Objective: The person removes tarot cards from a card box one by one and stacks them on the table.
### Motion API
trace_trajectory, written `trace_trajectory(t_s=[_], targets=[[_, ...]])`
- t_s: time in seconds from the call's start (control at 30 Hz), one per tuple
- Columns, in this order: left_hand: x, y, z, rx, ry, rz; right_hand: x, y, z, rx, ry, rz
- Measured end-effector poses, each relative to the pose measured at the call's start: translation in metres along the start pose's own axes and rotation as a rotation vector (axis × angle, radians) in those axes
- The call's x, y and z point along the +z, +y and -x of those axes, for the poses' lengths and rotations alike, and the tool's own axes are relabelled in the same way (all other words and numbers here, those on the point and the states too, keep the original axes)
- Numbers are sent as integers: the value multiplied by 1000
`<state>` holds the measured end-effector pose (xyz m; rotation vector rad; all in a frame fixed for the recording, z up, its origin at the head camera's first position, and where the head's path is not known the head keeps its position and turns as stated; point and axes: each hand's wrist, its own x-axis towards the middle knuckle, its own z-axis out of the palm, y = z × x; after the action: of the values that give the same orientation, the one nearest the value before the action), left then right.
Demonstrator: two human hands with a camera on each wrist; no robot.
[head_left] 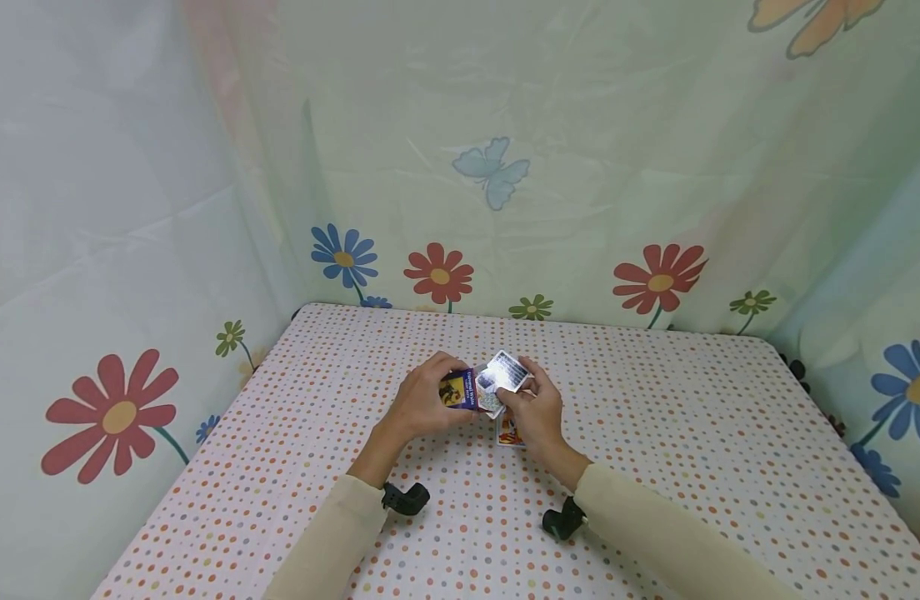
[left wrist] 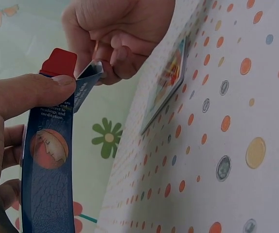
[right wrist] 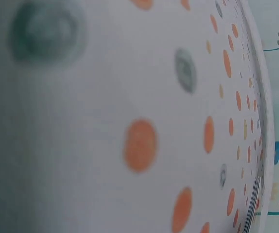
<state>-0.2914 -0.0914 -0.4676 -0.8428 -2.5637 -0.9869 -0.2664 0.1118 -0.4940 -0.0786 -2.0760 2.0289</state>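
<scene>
In my left hand (head_left: 422, 400) is a small dark blue card box (head_left: 457, 390) with a yellow picture, gripped by its sides with the thumb along one narrow side. A red flap (left wrist: 60, 62) sticks up at its end in the left wrist view. My right hand (head_left: 536, 408) pinches a white printed card or leaflet (head_left: 502, 372) at the box's end; glare hides its print. Whether it is partly inside the box cannot be told. On the table under the right hand lies a stack of colourful cards (head_left: 509, 432), partly covered by the hand.
A white cloth with coloured dots covers the table (head_left: 655, 433). Behind it hangs a curtain (head_left: 580, 208) printed with flowers and butterflies. Black wrist cameras (head_left: 406, 499) sit under both wrists. In the right wrist view, the stack's edge (right wrist: 252, 208) shows low at the right.
</scene>
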Motion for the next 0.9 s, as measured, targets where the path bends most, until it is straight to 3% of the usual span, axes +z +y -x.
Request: trace_trajectory(t_s=[0.3,0.57,0.9], targets=[[-1,1,0,-7,-3,7,-5,-1,-1,6,10,-5],[-3,1,0,-28,4,11,-13,-2,-5,43,15,-72],[-7,5,1,-31,15,12,-25,0,-11,43,31,-30]])
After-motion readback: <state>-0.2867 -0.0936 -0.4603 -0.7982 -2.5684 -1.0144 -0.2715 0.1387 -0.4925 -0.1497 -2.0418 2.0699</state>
